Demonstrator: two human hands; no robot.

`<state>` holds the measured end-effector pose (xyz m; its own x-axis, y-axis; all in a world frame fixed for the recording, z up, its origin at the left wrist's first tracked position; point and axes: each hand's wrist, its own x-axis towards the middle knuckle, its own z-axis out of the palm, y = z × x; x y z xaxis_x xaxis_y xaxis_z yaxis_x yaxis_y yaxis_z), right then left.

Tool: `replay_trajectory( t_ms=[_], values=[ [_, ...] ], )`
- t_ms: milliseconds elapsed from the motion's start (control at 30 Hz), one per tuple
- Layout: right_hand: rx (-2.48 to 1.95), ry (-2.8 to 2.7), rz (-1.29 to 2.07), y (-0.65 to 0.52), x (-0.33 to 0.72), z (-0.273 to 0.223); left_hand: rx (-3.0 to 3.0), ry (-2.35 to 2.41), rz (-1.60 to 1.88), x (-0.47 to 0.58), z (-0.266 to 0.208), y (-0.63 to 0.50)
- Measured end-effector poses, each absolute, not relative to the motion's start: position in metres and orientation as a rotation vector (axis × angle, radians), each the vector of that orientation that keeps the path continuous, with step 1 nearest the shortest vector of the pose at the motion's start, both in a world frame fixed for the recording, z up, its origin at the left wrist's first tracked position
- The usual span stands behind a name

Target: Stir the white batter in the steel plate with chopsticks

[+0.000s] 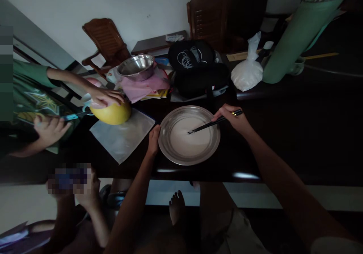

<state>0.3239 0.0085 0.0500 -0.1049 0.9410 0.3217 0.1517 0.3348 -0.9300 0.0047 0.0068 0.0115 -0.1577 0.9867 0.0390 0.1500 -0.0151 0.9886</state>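
A wide metal bowl (165,145) holding a whitish liquid or batter (193,144) stands on the dark table in front of me. My left hand (154,139) grips the bowl's left rim, fingers along its outer side. Black chopsticks (205,126) with gold bands near the top are held in my right hand (231,117), closed around their upper part. Their tips reach into the whitish mixture near the bowl's middle.
At left, another person steadies a yellow fruit (112,114) over a plastic sheet (127,136) and holds a turquoise-handled knife (70,116). Behind are a steel basin (137,67), black case (198,68), bag of white powder (247,74) and green flask (295,42). Another person's hands (87,191) show lower left.
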Motion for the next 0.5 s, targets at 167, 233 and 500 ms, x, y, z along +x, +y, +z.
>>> replay_trajectory(
  t_ms=[167, 233, 500],
  values=[
    [-0.976, -1.507, 1.079, 0.0065, 0.324, 0.0487, 1.278, 1.446, 1.289, 0.0038, 0.0112, 0.0074],
    [-0.981, -1.648, 1.046, 0.0053, 0.3206, 0.0494, 1.272, 1.445, 1.28, 0.004, 0.0109, 0.0074],
    [-1.035, -1.428, 1.065, 0.0083, 0.3238, 0.0482, 1.243, 1.445, 1.296, 0.007, 0.0144, 0.0061]
  ],
)
